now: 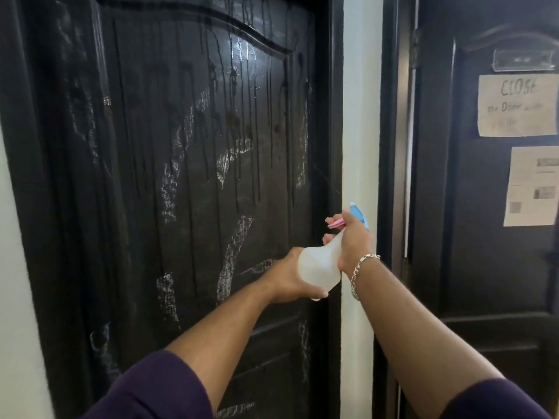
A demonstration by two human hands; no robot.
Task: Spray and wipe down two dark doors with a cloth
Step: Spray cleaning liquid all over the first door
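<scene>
Flanking a pale wall strip (360, 116), two dark doors stand: the left door (181, 146) streaked with wet drips, the right door (499, 267) bearing a "CLOSE" notice (518, 105) and a printed sheet (532, 186). Both hands are raised together on a white spray bottle (319, 267): right hand (352, 240) curled round its neck, forefinger over the pink trigger; left hand (287, 278) cupping the base.

Paper notices (518, 105); white wall (360, 131)
</scene>
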